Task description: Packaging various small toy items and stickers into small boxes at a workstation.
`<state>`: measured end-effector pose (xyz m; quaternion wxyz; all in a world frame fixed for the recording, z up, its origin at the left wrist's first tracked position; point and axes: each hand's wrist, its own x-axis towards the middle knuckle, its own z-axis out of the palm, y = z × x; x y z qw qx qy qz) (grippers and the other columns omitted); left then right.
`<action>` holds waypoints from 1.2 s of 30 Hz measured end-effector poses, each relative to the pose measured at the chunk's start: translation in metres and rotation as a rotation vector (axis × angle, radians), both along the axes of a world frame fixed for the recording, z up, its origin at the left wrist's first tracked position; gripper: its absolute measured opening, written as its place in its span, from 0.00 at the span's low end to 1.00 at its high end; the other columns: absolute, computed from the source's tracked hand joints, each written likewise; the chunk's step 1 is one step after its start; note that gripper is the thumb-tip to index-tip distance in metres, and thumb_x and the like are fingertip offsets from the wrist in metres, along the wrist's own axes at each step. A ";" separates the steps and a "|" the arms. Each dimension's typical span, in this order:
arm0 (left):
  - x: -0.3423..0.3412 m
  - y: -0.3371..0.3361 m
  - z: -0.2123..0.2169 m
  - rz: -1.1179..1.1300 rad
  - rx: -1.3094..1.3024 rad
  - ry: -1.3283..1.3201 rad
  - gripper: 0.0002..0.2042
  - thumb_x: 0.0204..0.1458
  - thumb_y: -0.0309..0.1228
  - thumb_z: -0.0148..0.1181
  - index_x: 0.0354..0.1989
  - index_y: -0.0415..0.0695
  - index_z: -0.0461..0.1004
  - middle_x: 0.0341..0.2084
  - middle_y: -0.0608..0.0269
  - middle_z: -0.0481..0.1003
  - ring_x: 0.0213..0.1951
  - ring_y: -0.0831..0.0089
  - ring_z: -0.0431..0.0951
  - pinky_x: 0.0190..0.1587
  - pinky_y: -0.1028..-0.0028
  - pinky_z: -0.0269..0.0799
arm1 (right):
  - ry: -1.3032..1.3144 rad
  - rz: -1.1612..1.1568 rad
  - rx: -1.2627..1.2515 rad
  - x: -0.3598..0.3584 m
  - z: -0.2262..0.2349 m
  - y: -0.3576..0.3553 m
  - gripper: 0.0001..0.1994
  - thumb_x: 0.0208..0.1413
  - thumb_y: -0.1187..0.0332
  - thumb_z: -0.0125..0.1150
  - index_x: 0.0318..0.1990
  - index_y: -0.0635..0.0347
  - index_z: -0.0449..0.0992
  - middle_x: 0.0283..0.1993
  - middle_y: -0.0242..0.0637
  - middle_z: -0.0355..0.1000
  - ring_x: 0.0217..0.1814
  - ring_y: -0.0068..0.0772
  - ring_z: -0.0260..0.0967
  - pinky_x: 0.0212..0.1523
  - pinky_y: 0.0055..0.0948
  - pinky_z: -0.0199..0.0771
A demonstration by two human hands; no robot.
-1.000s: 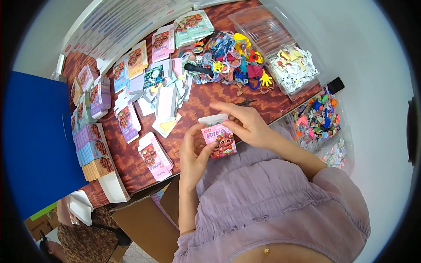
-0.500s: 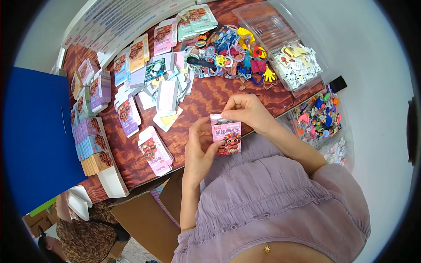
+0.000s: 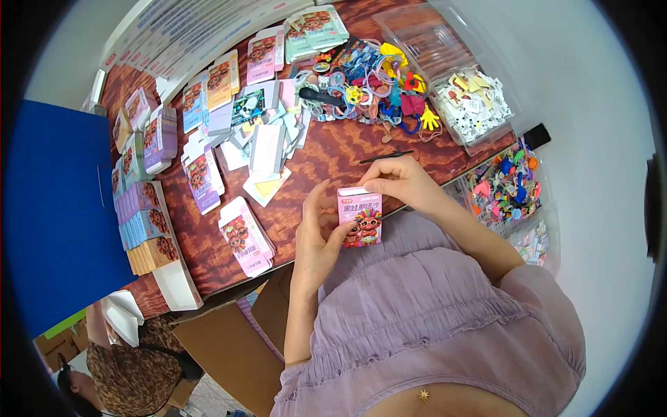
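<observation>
Reddish-brown wood-grain bench (image 3: 333, 149). Flat printed cards in loose rows across left half (image 3: 208, 90); stacked card bundles along left edge (image 3: 142, 222). Pink card pair near front edge (image 3: 244, 236). White folded box blanks heaped mid-bench (image 3: 267, 146). Tangle of coloured toy trinkets toward back right (image 3: 375, 94). Clear tray of white pieces at right edge (image 3: 472, 104). Thin dark stick just beside trinkets (image 3: 385, 157). White box at front left corner (image 3: 177, 285).
</observation>
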<state>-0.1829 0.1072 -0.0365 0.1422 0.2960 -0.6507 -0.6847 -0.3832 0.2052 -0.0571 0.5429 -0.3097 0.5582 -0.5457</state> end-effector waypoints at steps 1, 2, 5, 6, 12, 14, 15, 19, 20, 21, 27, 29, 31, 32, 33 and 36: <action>0.000 0.000 0.002 -0.007 0.000 -0.006 0.36 0.52 0.12 0.59 0.69 0.44 0.52 0.51 0.52 0.69 0.46 0.69 0.78 0.44 0.73 0.78 | -0.001 0.000 -0.001 -0.001 0.001 0.000 0.04 0.58 0.76 0.62 0.37 0.66 0.80 0.41 0.31 0.77 0.42 0.16 0.72 0.42 0.21 0.71; 0.000 0.000 0.003 -0.015 0.001 -0.013 0.36 0.52 0.12 0.59 0.69 0.43 0.52 0.51 0.52 0.69 0.46 0.69 0.78 0.44 0.73 0.78 | -0.047 -0.015 -0.018 -0.001 0.003 0.000 0.04 0.58 0.75 0.62 0.38 0.66 0.79 0.40 0.31 0.76 0.42 0.16 0.72 0.42 0.20 0.71; 0.001 -0.002 0.004 -0.036 -0.025 -0.020 0.35 0.52 0.12 0.59 0.68 0.43 0.53 0.51 0.53 0.70 0.45 0.69 0.78 0.44 0.74 0.78 | -0.098 -0.014 -0.025 -0.003 0.003 0.001 0.04 0.58 0.75 0.62 0.38 0.65 0.79 0.39 0.30 0.76 0.42 0.16 0.72 0.42 0.20 0.72; 0.000 -0.002 0.004 -0.038 -0.023 -0.020 0.35 0.52 0.12 0.59 0.68 0.43 0.53 0.51 0.53 0.70 0.45 0.69 0.78 0.44 0.74 0.78 | -0.103 0.005 -0.015 -0.004 0.003 0.001 0.03 0.58 0.75 0.63 0.38 0.65 0.79 0.39 0.29 0.76 0.42 0.15 0.72 0.42 0.20 0.72; 0.000 0.001 0.000 -0.065 -0.106 -0.097 0.33 0.51 0.11 0.59 0.66 0.41 0.58 0.51 0.53 0.71 0.46 0.69 0.78 0.43 0.73 0.78 | 0.302 0.153 0.001 -0.005 0.014 0.003 0.05 0.56 0.77 0.62 0.39 0.67 0.79 0.40 0.34 0.77 0.41 0.21 0.74 0.42 0.23 0.74; 0.000 0.001 -0.001 -0.022 -0.110 -0.073 0.31 0.52 0.12 0.59 0.65 0.41 0.60 0.51 0.53 0.71 0.45 0.70 0.78 0.43 0.73 0.78 | 0.414 0.100 -0.121 0.001 0.013 0.003 0.05 0.55 0.76 0.63 0.38 0.67 0.79 0.38 0.36 0.77 0.39 0.25 0.74 0.40 0.26 0.73; 0.001 0.001 0.000 -0.019 -0.109 -0.074 0.31 0.52 0.12 0.59 0.65 0.41 0.60 0.51 0.53 0.71 0.45 0.70 0.78 0.43 0.73 0.78 | 0.524 0.046 -0.245 0.005 0.013 0.003 0.06 0.53 0.75 0.63 0.37 0.67 0.78 0.35 0.38 0.76 0.37 0.29 0.74 0.39 0.28 0.72; 0.004 -0.002 -0.001 0.008 -0.185 -0.061 0.24 0.51 0.13 0.60 0.58 0.40 0.68 0.48 0.56 0.71 0.43 0.70 0.79 0.43 0.74 0.77 | 0.556 -0.019 -0.321 0.016 0.011 0.003 0.05 0.53 0.76 0.63 0.37 0.67 0.79 0.38 0.41 0.76 0.40 0.36 0.75 0.41 0.30 0.73; 0.005 -0.004 -0.003 -0.024 -0.207 -0.062 0.22 0.51 0.13 0.60 0.56 0.41 0.71 0.46 0.56 0.72 0.42 0.68 0.78 0.43 0.74 0.76 | 0.555 0.015 -0.305 0.014 0.009 0.004 0.06 0.52 0.77 0.63 0.37 0.67 0.79 0.38 0.40 0.75 0.41 0.36 0.74 0.42 0.30 0.73; 0.007 -0.004 -0.003 -0.007 -0.212 -0.072 0.22 0.51 0.13 0.60 0.56 0.41 0.71 0.46 0.56 0.72 0.42 0.68 0.78 0.43 0.74 0.76 | 0.549 0.057 -0.295 0.015 0.007 0.003 0.06 0.52 0.77 0.63 0.38 0.67 0.79 0.39 0.40 0.75 0.42 0.35 0.74 0.43 0.31 0.72; 0.000 0.001 -0.002 0.099 -0.367 -0.125 0.32 0.51 0.22 0.65 0.66 0.42 0.62 0.49 0.50 0.71 0.47 0.54 0.77 0.47 0.65 0.75 | 0.324 -0.088 0.003 0.029 0.010 -0.006 0.06 0.54 0.80 0.62 0.39 0.67 0.80 0.40 0.38 0.77 0.42 0.27 0.76 0.43 0.24 0.76; 0.003 0.005 0.016 0.028 -0.532 -0.208 0.41 0.50 0.28 0.68 0.71 0.41 0.50 0.55 0.44 0.67 0.51 0.46 0.73 0.50 0.59 0.73 | 0.288 -0.132 -0.016 0.044 0.007 -0.022 0.05 0.56 0.81 0.61 0.39 0.69 0.79 0.44 0.39 0.78 0.43 0.24 0.75 0.44 0.23 0.77; -0.001 0.011 0.014 0.149 -0.791 -0.376 0.44 0.50 0.29 0.68 0.72 0.38 0.45 0.59 0.39 0.62 0.56 0.42 0.70 0.51 0.58 0.72 | 0.341 -0.293 -0.196 0.058 0.000 -0.039 0.04 0.55 0.80 0.62 0.38 0.68 0.79 0.42 0.38 0.78 0.38 0.22 0.74 0.37 0.25 0.77; 0.001 0.010 0.014 0.148 -0.793 -0.378 0.44 0.50 0.29 0.68 0.72 0.38 0.45 0.59 0.39 0.62 0.56 0.42 0.70 0.51 0.58 0.72 | 0.116 -0.349 -0.201 0.070 -0.006 -0.047 0.05 0.56 0.82 0.60 0.39 0.72 0.78 0.51 0.43 0.77 0.47 0.25 0.75 0.47 0.25 0.77; 0.005 0.006 0.011 0.208 -0.792 -0.365 0.44 0.50 0.27 0.66 0.72 0.36 0.44 0.60 0.37 0.61 0.57 0.41 0.68 0.53 0.57 0.71 | 0.050 -0.357 -0.229 0.081 -0.005 -0.055 0.05 0.57 0.82 0.59 0.39 0.72 0.79 0.50 0.44 0.77 0.46 0.23 0.75 0.46 0.23 0.76; 0.023 -0.006 -0.002 0.325 -0.796 -0.329 0.45 0.50 0.22 0.63 0.72 0.31 0.39 0.65 0.33 0.55 0.64 0.38 0.60 0.63 0.53 0.59 | 0.159 -0.293 -0.217 0.106 -0.010 -0.064 0.05 0.58 0.81 0.59 0.40 0.71 0.79 0.51 0.44 0.77 0.46 0.22 0.74 0.44 0.22 0.75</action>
